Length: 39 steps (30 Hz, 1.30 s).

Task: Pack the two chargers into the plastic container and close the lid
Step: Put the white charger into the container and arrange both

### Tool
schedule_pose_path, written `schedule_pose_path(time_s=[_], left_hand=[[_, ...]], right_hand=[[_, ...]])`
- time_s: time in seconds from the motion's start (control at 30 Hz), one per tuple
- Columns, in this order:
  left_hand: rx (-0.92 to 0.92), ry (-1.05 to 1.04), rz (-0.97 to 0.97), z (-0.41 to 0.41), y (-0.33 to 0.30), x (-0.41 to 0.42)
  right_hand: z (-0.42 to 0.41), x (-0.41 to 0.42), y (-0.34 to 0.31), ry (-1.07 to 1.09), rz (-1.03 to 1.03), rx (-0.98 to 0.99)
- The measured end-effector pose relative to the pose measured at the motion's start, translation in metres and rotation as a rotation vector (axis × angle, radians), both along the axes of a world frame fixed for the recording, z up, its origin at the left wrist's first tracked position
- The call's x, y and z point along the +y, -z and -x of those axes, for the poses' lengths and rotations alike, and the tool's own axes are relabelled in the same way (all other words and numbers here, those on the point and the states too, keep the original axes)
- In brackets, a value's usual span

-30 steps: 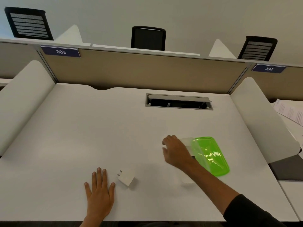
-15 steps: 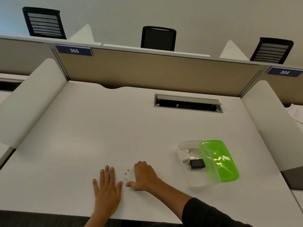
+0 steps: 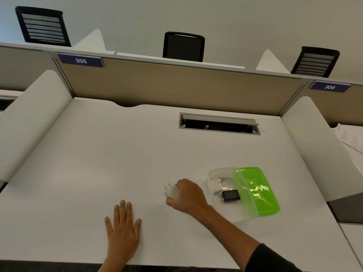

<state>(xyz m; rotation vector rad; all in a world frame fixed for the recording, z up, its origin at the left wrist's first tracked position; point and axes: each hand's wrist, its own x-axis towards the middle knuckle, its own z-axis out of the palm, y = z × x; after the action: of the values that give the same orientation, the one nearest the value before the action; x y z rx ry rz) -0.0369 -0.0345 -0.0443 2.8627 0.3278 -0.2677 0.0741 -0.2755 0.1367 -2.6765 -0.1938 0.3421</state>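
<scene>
Right hand [image 3: 188,195] grips the white charger [image 3: 172,191] above the table [image 3: 98,163]; left hand [image 3: 123,230] lies flat. Black charger [image 3: 231,195] sits inside the clear container [image 3: 216,171], green lid [image 3: 257,191] alongside.

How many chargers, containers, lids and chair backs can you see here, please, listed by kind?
White chargers: 2, one in the right hand at, one in the container at
Black chargers: 1, in the container
Clear plastic containers: 1
Green lids: 1
Black chair backs: 3
Total: 8
</scene>
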Motion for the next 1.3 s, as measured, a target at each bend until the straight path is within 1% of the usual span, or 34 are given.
schedule_pose_path(time_s=[0.2, 0.33, 0.5, 0.67, 0.8, 1.03, 1.3], left_hand=[[-0.015, -0.003, 0.013, 0.001, -0.001, 0.000], [-0.018, -0.006, 0.020, 0.001, -0.002, 0.000], [-0.013, -0.006, 0.017, 0.001, -0.002, 0.000], [-0.007, -0.006, 0.018, 0.001, -0.001, 0.001], [-0.005, -0.008, 0.018, 0.001, -0.002, 0.000], [-0.005, -0.008, 0.024, 0.000, -0.003, 0.000], [-0.002, -0.003, 0.023, 0.000, -0.001, 0.001]], right_hand=[[-0.018, -0.078, -0.033, 0.229, 0.094, -0.045], [-0.010, -0.125, -0.036, 0.355, 0.148, 0.038], [0.002, -0.156, -0.006, 0.446, 0.217, 0.181], [0.009, -0.156, 0.009, 0.499, 0.220, 0.290], [0.010, -0.149, 0.020, 0.502, 0.199, 0.327], [0.014, -0.143, 0.031, 0.506, 0.245, 0.337], [0.015, -0.144, 0.039, 0.519, 0.289, 0.304]])
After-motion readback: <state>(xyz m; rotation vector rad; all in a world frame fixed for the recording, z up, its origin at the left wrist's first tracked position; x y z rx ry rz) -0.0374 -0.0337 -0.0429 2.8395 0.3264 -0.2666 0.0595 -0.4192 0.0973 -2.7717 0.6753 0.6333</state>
